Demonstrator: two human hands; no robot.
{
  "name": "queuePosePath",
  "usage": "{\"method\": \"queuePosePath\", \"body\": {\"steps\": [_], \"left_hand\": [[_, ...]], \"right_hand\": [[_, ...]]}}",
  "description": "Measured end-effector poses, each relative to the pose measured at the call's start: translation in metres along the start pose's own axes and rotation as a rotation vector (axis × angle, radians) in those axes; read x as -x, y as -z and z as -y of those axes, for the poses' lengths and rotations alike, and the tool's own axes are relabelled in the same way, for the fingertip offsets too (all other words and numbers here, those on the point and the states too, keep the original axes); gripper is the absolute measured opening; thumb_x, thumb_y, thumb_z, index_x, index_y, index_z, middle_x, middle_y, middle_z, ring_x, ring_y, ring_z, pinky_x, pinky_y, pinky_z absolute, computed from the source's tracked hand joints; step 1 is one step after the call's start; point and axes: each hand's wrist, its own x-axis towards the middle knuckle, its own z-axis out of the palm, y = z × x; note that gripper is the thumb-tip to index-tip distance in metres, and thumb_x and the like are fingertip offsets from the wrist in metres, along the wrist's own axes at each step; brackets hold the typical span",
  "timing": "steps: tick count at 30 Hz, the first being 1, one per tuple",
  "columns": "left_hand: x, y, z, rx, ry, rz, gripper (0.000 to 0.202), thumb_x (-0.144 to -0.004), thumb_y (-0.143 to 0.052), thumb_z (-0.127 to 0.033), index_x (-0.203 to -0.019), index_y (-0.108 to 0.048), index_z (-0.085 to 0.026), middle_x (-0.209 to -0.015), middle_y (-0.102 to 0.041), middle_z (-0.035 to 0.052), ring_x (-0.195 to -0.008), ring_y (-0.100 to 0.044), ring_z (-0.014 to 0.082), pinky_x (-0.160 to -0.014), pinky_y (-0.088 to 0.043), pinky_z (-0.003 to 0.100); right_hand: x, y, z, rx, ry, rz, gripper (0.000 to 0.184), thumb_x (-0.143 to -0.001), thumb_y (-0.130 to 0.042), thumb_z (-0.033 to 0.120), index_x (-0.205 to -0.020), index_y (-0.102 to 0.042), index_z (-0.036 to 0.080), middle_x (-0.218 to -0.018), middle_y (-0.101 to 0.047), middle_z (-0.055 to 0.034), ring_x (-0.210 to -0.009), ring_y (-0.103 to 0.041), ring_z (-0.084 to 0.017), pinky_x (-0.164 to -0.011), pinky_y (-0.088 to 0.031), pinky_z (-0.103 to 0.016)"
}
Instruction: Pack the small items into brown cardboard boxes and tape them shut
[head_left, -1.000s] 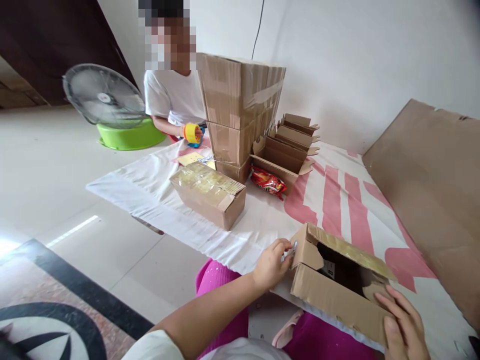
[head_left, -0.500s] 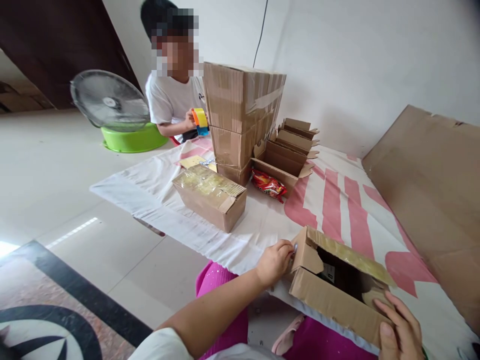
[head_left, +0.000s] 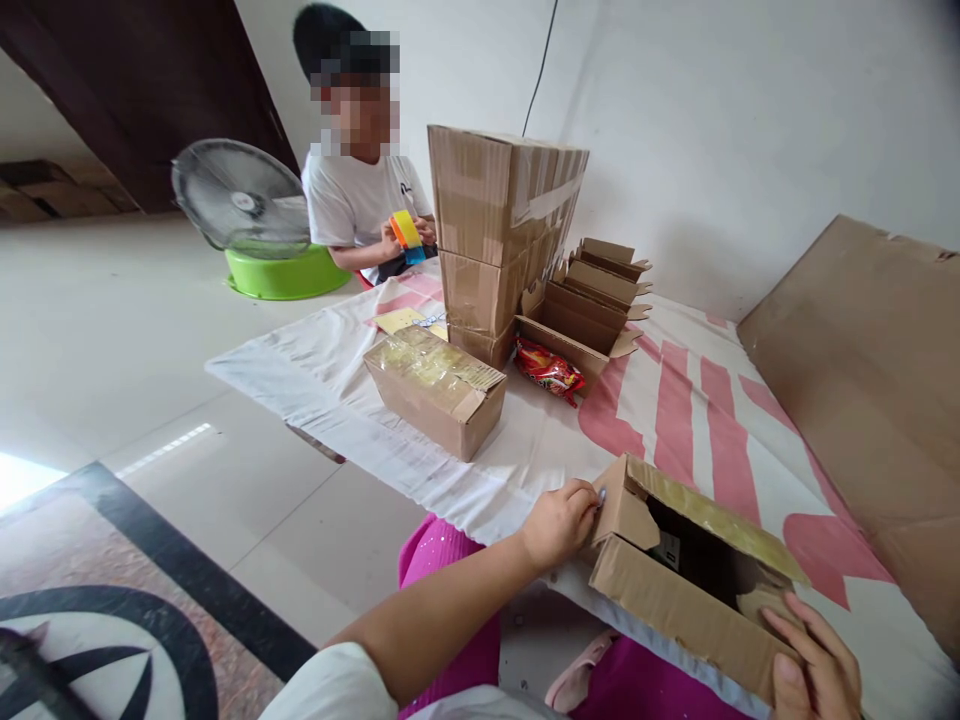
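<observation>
An open cardboard box (head_left: 675, 600) lies at the near edge of the white and pink sheet (head_left: 675, 410), with something dark inside. My left hand (head_left: 559, 525) is closed in a pinch on the box's left end flap. My right hand (head_left: 817, 665) rests on the box's right front corner, fingers curled over its edge. The box's long flaps stand open.
A taped shut box (head_left: 435, 390) lies mid-sheet, next to a red snack packet (head_left: 549, 368). Behind stand a stack of sealed boxes (head_left: 502, 230) and several open boxes (head_left: 592, 295). A large cardboard sheet (head_left: 862, 400) leans at the right. Another person (head_left: 360, 200) holds a tape roll beside a fan (head_left: 240, 195).
My view has shifted slightly; the box and my hands keep their hold. The other person lifted the tape roll from the sheet to chest height.
</observation>
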Motion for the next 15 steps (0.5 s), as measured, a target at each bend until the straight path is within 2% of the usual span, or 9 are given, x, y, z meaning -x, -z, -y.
{"method": "queuePosePath", "body": {"steps": [3,6,8,10,12,14,15], "left_hand": [[-0.003,-0.002,0.001,0.062,0.056,-0.016,0.018,-0.080,-0.050,-0.011,-0.089,-0.061,-0.022,-0.095,-0.064,0.0045,-0.083,-0.063,0.0160,-0.078,-0.052,0.029],[-0.010,-0.004,0.003,0.087,0.129,-0.084,0.018,-0.076,-0.047,-0.006,-0.082,-0.056,-0.021,-0.081,-0.062,0.0006,-0.069,-0.059,0.0127,-0.066,-0.050,0.024],[-0.012,0.001,-0.001,0.096,0.191,-0.148,0.020,-0.077,-0.040,-0.005,-0.081,-0.052,-0.020,-0.069,-0.055,-0.0019,-0.060,-0.054,0.0114,-0.057,-0.046,0.023],[-0.009,0.013,-0.012,0.105,0.210,-0.228,0.019,-0.080,-0.037,-0.005,-0.080,-0.049,-0.020,-0.066,-0.051,-0.0025,-0.058,-0.052,0.0113,-0.054,-0.044,0.022],[-0.001,0.030,-0.030,0.107,0.120,-0.326,0.014,-0.082,-0.042,-0.008,-0.079,-0.049,-0.020,-0.073,-0.051,-0.0006,-0.065,-0.053,0.0119,-0.059,-0.045,0.024],[0.010,0.048,-0.052,0.058,-0.121,-0.384,0.014,-0.082,-0.047,-0.007,-0.082,-0.053,-0.020,-0.078,-0.050,0.0001,-0.071,-0.053,0.0123,-0.064,-0.046,0.025],[0.016,0.055,-0.062,0.010,-0.270,-0.368,0.017,-0.081,-0.050,-0.006,-0.088,-0.056,-0.021,-0.079,-0.050,0.0006,-0.072,-0.052,0.0126,-0.063,-0.046,0.025]], "right_hand": [[0.002,0.000,-0.004,0.000,0.016,-0.013,0.031,-0.092,-0.043,0.034,-0.111,-0.061,0.017,-0.127,-0.053,-0.0178,-0.118,-0.051,-0.038,-0.097,-0.040,-0.058],[0.002,-0.002,-0.008,0.013,0.029,-0.012,0.031,-0.093,-0.042,0.034,-0.111,-0.060,0.017,-0.127,-0.053,-0.0177,-0.117,-0.052,-0.037,-0.096,-0.041,-0.057],[0.000,-0.002,-0.009,0.024,0.026,0.004,0.032,-0.093,-0.041,0.034,-0.112,-0.060,0.017,-0.128,-0.052,-0.0174,-0.117,-0.052,-0.036,-0.095,-0.042,-0.055],[-0.003,0.001,-0.003,0.064,0.023,0.037,0.032,-0.093,-0.041,0.036,-0.112,-0.060,0.018,-0.128,-0.053,-0.0166,-0.117,-0.052,-0.036,-0.096,-0.042,-0.055],[-0.004,0.009,0.010,0.138,0.012,-0.018,0.027,-0.090,-0.050,0.034,-0.110,-0.061,0.019,-0.124,-0.056,-0.0158,-0.115,-0.053,-0.035,-0.098,-0.040,-0.056],[-0.001,0.021,0.031,0.149,0.003,-0.124,0.024,-0.085,-0.061,0.027,-0.108,-0.062,0.021,-0.116,-0.060,-0.0143,-0.109,-0.056,-0.033,-0.095,-0.042,-0.053],[0.001,0.026,0.043,0.093,-0.013,-0.143,0.024,-0.084,-0.062,0.024,-0.107,-0.062,0.022,-0.111,-0.062,-0.0132,-0.104,-0.058,-0.031,-0.091,-0.046,-0.049]]}}
